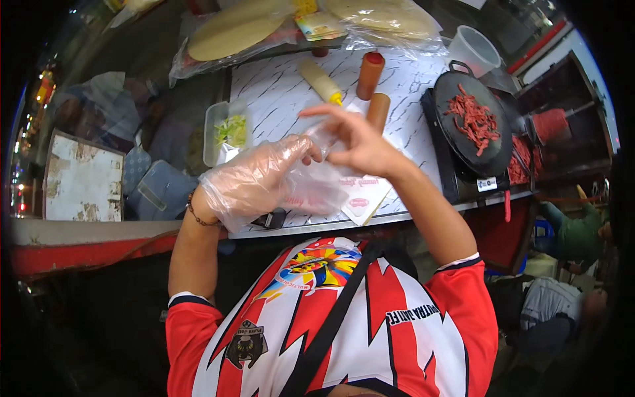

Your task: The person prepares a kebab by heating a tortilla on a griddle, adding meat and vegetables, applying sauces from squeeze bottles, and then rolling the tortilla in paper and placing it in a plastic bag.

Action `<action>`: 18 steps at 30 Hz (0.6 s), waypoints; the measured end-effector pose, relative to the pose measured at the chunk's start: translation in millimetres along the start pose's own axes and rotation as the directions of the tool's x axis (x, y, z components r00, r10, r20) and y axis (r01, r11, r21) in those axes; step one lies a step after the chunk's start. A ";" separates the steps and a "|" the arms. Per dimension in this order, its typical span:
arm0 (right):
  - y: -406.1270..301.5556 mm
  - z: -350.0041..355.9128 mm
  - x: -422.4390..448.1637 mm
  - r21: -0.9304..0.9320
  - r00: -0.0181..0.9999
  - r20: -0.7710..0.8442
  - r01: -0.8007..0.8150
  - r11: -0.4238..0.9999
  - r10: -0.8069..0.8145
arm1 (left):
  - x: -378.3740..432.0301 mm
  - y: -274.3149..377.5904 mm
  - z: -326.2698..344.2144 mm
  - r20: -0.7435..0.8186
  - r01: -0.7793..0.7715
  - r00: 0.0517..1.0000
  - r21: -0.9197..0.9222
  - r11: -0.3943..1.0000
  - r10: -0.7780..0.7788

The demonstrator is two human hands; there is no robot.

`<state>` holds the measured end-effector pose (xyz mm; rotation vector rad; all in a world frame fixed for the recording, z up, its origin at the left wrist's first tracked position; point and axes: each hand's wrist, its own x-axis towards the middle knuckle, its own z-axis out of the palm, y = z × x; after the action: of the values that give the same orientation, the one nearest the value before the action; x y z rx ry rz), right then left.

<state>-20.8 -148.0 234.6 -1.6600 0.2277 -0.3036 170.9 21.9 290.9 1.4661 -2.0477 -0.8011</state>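
Note:
My left hand [268,166] wears a clear plastic glove, and its fingers curl around thin clear plastic [317,191] that hangs below them. Bare and with its fingers spread, my right hand [359,144] is beside the left fingertips. More clear film shows between the hands; whether the right fingers grip it is unclear. Under them lie printed paper wrappers [364,203] on the marble-patterned counter [278,74]. Beyond the hands are a cream-coloured squeeze bottle [317,79] with a yellow tip and two orange-brown sauce bottles [370,77] [379,110].
Shredded lettuce fills part of a clear plastic tub [207,134] at left. Reddish meat strips [474,119] lie on a round black griddle [449,92] at right. Bagged flatbreads [238,30] and a translucent bucket [474,49] stand at the back. People [578,228] are at far right.

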 end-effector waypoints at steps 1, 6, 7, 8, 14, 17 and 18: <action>0.9 6.4 -1.1 -0.130 0.992 0.123 0.038 0.991 -0.022 | 3.1 1.3 3.0 -0.019 -0.034 0.999 0.031 0.999 0.034; 15.0 39.6 -25.2 -0.020 0.991 -0.041 0.125 0.992 -0.126 | 8.8 1.6 26.7 -0.104 -0.133 0.982 0.198 0.971 0.156; 19.0 43.2 -28.3 -0.191 0.988 -0.071 0.120 0.974 -0.136 | 14.1 12.3 28.1 -0.084 -0.064 0.993 0.199 0.978 0.082; 6.9 48.3 -32.2 -0.076 0.997 -0.074 -0.010 0.997 0.005 | 12.6 17.8 29.8 -0.073 -0.040 0.996 0.190 0.981 0.055; -18.9 55.3 -83.0 -0.017 0.958 -0.264 0.112 0.994 -0.113 | 35.8 55.8 45.1 -0.007 -0.150 0.988 0.125 0.981 0.152; -18.2 39.1 -119.2 -0.155 0.908 -0.337 0.207 0.966 -0.248 | 54.3 74.1 55.5 0.038 -0.238 0.971 0.073 0.969 0.236; -22.6 35.0 -130.9 -0.120 0.920 -0.325 0.192 0.974 -0.221 | 61.7 80.0 60.2 0.066 -0.263 0.964 0.052 0.963 0.259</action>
<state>-133.5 -70.1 245.3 -1.7132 0.3248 -0.7507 58.0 -6.2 308.4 1.1802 -2.2677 -0.6869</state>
